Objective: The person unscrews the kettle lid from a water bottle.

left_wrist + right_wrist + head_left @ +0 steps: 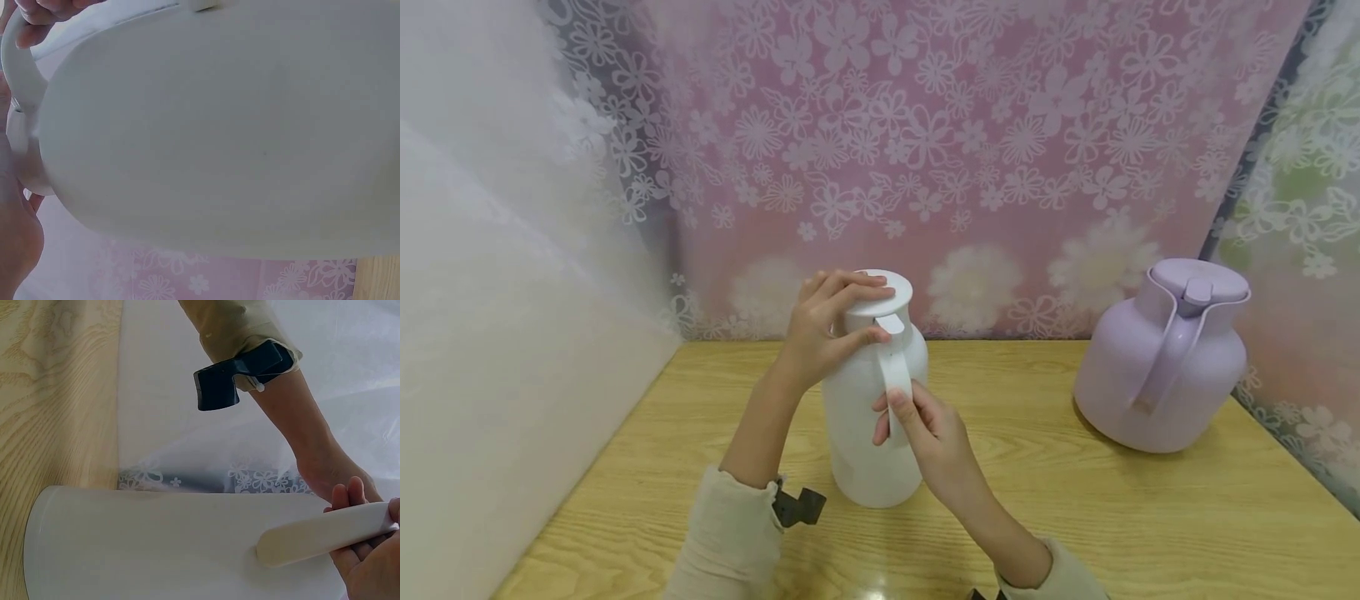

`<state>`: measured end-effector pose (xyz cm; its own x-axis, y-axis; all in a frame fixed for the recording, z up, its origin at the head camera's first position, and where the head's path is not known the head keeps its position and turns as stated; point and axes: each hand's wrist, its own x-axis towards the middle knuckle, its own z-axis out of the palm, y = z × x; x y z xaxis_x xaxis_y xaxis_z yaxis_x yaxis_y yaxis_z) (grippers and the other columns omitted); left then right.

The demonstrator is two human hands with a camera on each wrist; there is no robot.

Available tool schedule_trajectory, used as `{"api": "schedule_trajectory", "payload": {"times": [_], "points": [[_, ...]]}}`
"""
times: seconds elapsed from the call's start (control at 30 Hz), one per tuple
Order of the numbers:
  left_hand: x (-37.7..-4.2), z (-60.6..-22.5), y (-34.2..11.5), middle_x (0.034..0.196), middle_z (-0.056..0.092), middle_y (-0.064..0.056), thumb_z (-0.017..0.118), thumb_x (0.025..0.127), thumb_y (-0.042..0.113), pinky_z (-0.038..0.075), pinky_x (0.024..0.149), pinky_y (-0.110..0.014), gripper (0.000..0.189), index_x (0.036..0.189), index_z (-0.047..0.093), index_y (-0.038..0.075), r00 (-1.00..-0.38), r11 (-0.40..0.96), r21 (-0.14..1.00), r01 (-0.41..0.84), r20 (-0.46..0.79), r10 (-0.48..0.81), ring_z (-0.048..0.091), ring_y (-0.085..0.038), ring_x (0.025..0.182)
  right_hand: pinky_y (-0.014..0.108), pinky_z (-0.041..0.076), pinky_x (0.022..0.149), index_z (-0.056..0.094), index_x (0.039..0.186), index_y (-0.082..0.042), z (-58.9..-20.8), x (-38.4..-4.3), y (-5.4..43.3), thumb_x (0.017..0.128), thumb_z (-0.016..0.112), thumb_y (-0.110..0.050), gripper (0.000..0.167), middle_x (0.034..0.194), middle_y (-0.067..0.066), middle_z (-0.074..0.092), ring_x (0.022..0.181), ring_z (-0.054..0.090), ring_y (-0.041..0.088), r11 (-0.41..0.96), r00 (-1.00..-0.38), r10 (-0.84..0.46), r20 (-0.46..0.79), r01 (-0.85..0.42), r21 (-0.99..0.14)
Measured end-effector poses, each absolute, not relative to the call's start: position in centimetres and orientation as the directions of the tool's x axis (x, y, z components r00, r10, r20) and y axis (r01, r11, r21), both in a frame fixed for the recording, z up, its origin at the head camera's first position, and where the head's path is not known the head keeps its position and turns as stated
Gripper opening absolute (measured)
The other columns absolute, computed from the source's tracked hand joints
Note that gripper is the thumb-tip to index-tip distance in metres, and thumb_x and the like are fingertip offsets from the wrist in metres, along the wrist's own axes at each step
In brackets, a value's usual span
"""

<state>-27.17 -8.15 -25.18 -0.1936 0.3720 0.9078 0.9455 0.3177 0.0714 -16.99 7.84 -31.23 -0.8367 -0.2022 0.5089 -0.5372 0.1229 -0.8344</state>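
Gripping handle (895, 367) with curled fingers: right hand (934, 429). Left hand (823, 325), fingers fairly straight, rests on lid (901, 298). White jug (859, 433) stands under left hand; likely stiff, slick, heavier if full; handle's best hold.

Soft, diffuse light bathes a wooden tabletop (1022, 525), glare (874, 595) spotting its near side; a white jug (219, 137) looks dim, greyish in the left wrist view.

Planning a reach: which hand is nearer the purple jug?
Right. The right hand grips the handle of the white jug, left of the purple jug; the left hand is farther left, on its lid.
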Motion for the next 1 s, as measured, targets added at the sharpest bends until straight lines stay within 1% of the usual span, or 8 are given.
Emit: {"api": "schedule_trajectory", "payload": {"times": [0.17, 0.3, 0.5, 0.83, 1.0], "points": [[-26.8, -25.2, -8.0, 0.11, 0.06, -0.003, 0.049, 0.081, 0.06, 0.032, 0.087, -0.037, 0.057, 0.106, 0.067, 0.011, -0.234, 0.381, 0.081, 0.921, 0.898, 0.374, 0.048, -0.019, 0.105, 0.04, 0.045, 0.068, 0.058, 0.09, -0.008, -31.4, -17.0, 7.8, 0.1, 0.039, -0.018, 0.024, 0.067, 0.004, 0.062, 0.069, 0.057, 0.018, 0.129, -0.837, -0.194, 0.512, -0.54, -0.832], [-26.5, -25.3, -7.9, 0.111, 0.06, -0.002, 0.047, 0.082, 0.061, 0.032, 0.087, -0.036, 0.058, 0.106, 0.067, 0.012, -0.259, 0.423, 0.087, 0.902, 0.892, 0.369, 0.048, -0.02, 0.104, 0.04, 0.046, 0.068, 0.058, 0.09, -0.009, -31.4, -17.0, 7.7, 0.1, 0.039, -0.018, 0.024, 0.067, 0.002, 0.061, 0.07, 0.057, 0.018, 0.142, -0.839, -0.187, 0.51, -0.537, -0.831], [-26.3, -25.3, -7.7, 0.111, 0.06, -0.002, 0.044, 0.082, 0.062, 0.033, 0.087, -0.036, 0.06, 0.106, 0.066, 0.012, -0.265, 0.454, 0.079, 0.888, 0.893, 0.364, 0.048, -0.02, 0.101, 0.037, 0.046, 0.067, 0.058, 0.087, -0.009, -31.4, -17.0, 7.7, 0.1, 0.04, -0.018, 0.024, 0.066, 0.001, 0.062, 0.071, 0.057, 0.018, 0.141, -0.84, -0.176, 0.514, -0.538, -0.831], [-26.0, -25.3, -7.5, 0.113, 0.059, -0.003, 0.042, 0.083, 0.062, 0.032, 0.089, -0.037, 0.06, 0.108, 0.065, 0.012, -0.27, 0.476, 0.073, 0.876, 0.894, 0.359, 0.048, -0.022, 0.101, 0.034, 0.046, 0.067, 0.057, 0.087, -0.009, -31.4, -16.9, 7.6, 0.1, 0.04, -0.019, 0.024, 0.066, -0.001, 0.062, 0.07, 0.058, 0.018, 0.137, -0.84, -0.168, 0.516, -0.539, -0.831], [-25.9, -25.3, -7.4, 0.114, 0.059, -0.002, 0.041, 0.084, 0.062, 0.032, 0.089, -0.037, 0.06, 0.108, 0.065, 0.013, -0.279, 0.497, 0.072, 0.865, 0.892, 0.356, 0.047, -0.021, 0.102, 0.034, 0.046, 0.067, 0.057, 0.087, -0.009, -31.4, -16.9, 7.6, 0.1, 0.04, -0.019, 0.024, 0.066, -0.001, 0.062, 0.07, 0.058, 0.017, 0.138, -0.84, -0.166, 0.516, -0.538, -0.832]]}}
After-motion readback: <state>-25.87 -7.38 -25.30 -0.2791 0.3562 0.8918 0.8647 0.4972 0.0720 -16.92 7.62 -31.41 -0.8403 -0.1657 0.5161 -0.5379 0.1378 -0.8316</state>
